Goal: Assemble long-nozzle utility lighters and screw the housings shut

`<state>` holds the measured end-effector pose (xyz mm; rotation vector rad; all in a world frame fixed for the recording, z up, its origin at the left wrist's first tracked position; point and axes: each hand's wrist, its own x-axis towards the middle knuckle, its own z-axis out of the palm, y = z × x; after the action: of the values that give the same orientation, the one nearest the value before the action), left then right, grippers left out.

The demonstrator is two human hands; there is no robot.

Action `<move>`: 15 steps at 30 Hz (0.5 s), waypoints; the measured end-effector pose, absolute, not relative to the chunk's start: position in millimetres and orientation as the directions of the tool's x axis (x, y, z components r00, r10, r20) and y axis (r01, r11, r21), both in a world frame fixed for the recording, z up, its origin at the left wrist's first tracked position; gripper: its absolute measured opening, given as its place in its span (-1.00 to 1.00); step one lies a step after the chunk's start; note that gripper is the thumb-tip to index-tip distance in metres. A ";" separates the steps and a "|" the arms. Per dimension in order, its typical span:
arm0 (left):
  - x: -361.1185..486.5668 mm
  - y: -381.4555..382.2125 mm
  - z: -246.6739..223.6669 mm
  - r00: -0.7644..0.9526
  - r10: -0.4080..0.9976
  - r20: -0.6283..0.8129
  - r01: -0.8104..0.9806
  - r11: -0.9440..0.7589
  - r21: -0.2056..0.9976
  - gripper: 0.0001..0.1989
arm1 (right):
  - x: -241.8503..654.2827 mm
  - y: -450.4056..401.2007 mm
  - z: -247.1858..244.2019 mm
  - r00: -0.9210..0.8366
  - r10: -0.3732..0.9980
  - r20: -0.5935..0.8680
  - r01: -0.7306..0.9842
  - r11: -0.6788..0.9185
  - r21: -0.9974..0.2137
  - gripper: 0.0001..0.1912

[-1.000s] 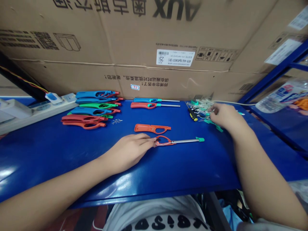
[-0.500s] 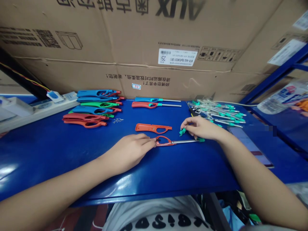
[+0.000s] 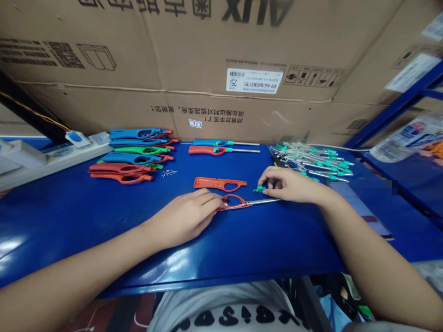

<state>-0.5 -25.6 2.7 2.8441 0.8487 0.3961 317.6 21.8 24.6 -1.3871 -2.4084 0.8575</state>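
My left hand is closed on the handle end of an orange lighter half, whose metal tube points right. Its fingertips hide part of the handle. Above it lies the matching orange half-shell, inner side up. Between the bent fingers of my right hand is a small green plastic piece, just above the tube. The tube's far end lies at the underside of that hand, and no green tip shows there.
Stacked handle shells and small screws lie on the left. Two lighters with tubes rest by the cardboard. Metal tubes with green parts are piled at the right, near a phone. A power strip runs along the left.
My right hand has shifted slightly, turning the green piece to lie flatter. The green tip seen earlier at the tube's end no longer shows. My left hand has barely moved.
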 end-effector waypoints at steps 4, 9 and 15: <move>0.0 -25.6 3.1 0.787 0.583 0.201 0.530 -0.806 0.264 -0.77 | 316.5 22.2 22.4 -0.575 0.817 -0.047 0.699 0.460 -0.548 -0.76; 1.9 -25.9 2.5 0.766 0.603 0.222 0.530 -0.788 0.313 -0.71 | 312.7 25.3 13.8 -0.578 0.815 -0.050 0.737 0.494 -0.462 -0.71; 2.7 -25.8 1.5 0.741 0.630 0.234 0.552 -0.769 0.322 -0.66 | 313.0 26.3 12.5 -0.504 0.864 0.017 0.786 0.466 -0.407 -0.70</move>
<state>2.7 -25.8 1.5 2.7099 0.9343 0.4884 313.0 26.3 12.5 -1.4270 -2.4945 0.5178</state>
